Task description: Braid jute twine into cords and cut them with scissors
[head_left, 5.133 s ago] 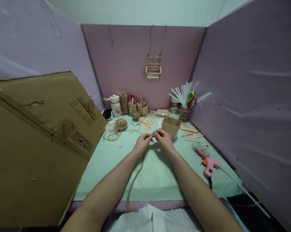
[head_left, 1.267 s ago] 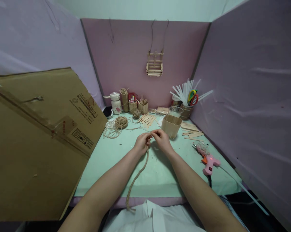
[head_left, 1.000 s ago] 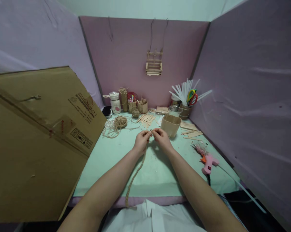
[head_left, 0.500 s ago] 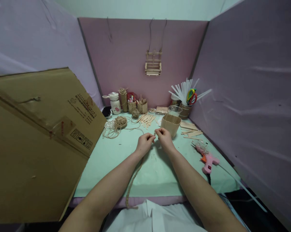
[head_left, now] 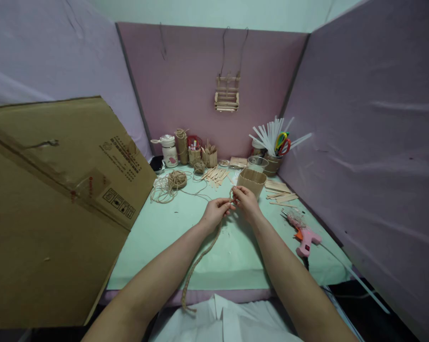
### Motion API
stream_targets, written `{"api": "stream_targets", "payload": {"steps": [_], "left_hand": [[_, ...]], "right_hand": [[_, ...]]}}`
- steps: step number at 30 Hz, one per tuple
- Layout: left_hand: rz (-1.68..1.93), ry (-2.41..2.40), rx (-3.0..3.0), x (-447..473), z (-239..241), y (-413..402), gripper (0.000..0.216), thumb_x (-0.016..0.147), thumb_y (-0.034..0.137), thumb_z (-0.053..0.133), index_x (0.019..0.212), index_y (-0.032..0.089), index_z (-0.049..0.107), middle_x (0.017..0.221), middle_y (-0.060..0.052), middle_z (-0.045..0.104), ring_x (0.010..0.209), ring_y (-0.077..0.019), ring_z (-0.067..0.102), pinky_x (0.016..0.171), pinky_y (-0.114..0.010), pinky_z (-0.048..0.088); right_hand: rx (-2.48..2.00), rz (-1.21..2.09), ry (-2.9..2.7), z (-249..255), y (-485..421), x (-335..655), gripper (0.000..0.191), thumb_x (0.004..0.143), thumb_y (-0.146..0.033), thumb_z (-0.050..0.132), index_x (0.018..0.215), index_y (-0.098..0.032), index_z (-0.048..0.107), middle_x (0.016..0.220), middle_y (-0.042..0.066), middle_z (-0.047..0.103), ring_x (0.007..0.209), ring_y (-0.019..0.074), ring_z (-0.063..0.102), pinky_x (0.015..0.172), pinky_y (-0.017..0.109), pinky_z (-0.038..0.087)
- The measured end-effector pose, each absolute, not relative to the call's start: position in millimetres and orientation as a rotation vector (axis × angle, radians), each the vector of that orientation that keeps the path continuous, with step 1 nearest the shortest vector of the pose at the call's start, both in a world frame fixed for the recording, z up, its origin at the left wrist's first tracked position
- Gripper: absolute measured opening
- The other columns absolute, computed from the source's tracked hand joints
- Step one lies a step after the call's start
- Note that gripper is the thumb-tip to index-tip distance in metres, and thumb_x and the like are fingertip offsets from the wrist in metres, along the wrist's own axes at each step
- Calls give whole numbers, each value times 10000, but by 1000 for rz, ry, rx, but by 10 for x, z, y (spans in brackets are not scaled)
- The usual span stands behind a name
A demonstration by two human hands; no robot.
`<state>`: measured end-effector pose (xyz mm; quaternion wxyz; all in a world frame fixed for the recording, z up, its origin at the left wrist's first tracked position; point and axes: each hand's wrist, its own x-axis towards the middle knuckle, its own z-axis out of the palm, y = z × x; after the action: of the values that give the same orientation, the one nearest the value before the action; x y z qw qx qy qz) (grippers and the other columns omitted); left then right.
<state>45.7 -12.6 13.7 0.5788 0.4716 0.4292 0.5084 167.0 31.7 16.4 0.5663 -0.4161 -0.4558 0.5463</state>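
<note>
Over the middle of the table, my left hand (head_left: 215, 214) and my right hand (head_left: 246, 201) meet, both with fingers pinched. Between them they hold the upper end of a braided twine cord (head_left: 199, 260). A small loop of it shows at my right fingertips. From my left hand the cord's long tail runs down over the table's front edge toward my lap. Just behind my right hand stands a box made of craft sticks (head_left: 253, 178), partly hidden by that hand.
Balls of twine (head_left: 178, 179) and loose craft sticks (head_left: 215, 175) lie at the back. A pink glue gun (head_left: 307, 240) rests at the right. Glue sticks and scissors (head_left: 283, 144) stand in a pot (head_left: 272, 166). A large cardboard sheet (head_left: 58, 213) leans in from the left.
My right hand has shifted slightly to the right and turned, and a cord loop now shows between the hands. The cord's tail has swung a little.
</note>
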Motion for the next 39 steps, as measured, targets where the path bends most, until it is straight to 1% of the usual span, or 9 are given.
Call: {"api": "stream_targets", "payload": {"steps": [6, 12, 17, 19, 24, 28, 31, 34, 39], "left_hand": [[1217, 971, 1099, 424, 132, -120, 276, 678, 280, 651, 907, 128, 678, 710, -61, 661, 518, -65, 490, 489, -198, 352], [1266, 992, 1204, 436, 81, -80, 254, 700, 255, 606, 921, 149, 673, 676, -31, 640, 524, -77, 501, 523, -213, 395], [1375, 1049, 1494, 434, 40, -90, 173, 744, 193, 547, 830, 181, 696, 797, -44, 675, 705, -128, 575, 705, -267, 453], [1386, 1085, 1599, 432, 56, -115, 182, 757, 171, 521, 814, 181, 694, 821, -45, 678, 767, -146, 587, 760, -276, 449], [1344, 1135, 1751, 427, 126, -162, 215, 783, 142, 454, 821, 171, 664, 796, -28, 663, 743, -141, 574, 736, -253, 439], [1317, 1181, 1820, 418, 118, -145, 201, 787, 143, 461, 792, 163, 661, 807, -27, 669, 776, -143, 579, 756, -249, 436], [1310, 1228, 1807, 410, 91, -129, 166, 787, 196, 517, 790, 162, 679, 800, -32, 681, 763, -149, 585, 749, -258, 441], [1296, 1199, 1772, 414, 90, -141, 171, 795, 237, 537, 798, 165, 692, 811, -35, 695, 770, -153, 598, 757, -263, 448], [1230, 1094, 1843, 453, 119, -202, 182, 800, 263, 542, 767, 169, 694, 759, -28, 689, 739, -147, 602, 738, -255, 453]], "right_hand": [[-996, 1323, -1027, 187, 285, 1617, 260, 610, -398, 656, 759, -204, 568, 649, -16, 530, 593, 115, 498, 519, 233, 379], [-1029, 1370, -1046, 168, 278, 1615, 191, 591, -278, 580, 767, -204, 591, 583, -34, 503, 544, 105, 450, 492, 222, 344], [-1020, 1414, -1123, 184, 247, 1620, 162, 628, -344, 580, 678, -191, 593, 605, -9, 545, 553, 118, 471, 499, 237, 351], [-1023, 1422, -1194, 195, 237, 1620, 220, 657, -397, 569, 613, -181, 577, 596, 1, 554, 547, 117, 466, 490, 237, 334], [-1054, 1532, -1201, 217, 206, 1624, 382, 663, -543, 603, 608, -167, 564, 540, -6, 530, 498, 101, 432, 467, 236, 295], [-1009, 1583, -1196, 240, 180, 1647, 353, 594, -481, 722, 621, -160, 578, 517, -41, 479, 470, 69, 379, 441, 218, 248], [-959, 1607, -1143, 233, 196, 1661, 345, 537, -425, 780, 649, -155, 597, 548, -38, 501, 485, 67, 408, 445, 211, 269], [-931, 1569, -995, 183, 260, 1668, 371, 496, -421, 802, 634, -162, 575, 547, -37, 502, 480, 73, 419, 441, 216, 297], [-951, 1493, -851, 88, 363, 1689, 384, 517, -459, 779, 623, -180, 537, 476, -58, 426, 407, 60, 315, 374, 217, 224]]}}
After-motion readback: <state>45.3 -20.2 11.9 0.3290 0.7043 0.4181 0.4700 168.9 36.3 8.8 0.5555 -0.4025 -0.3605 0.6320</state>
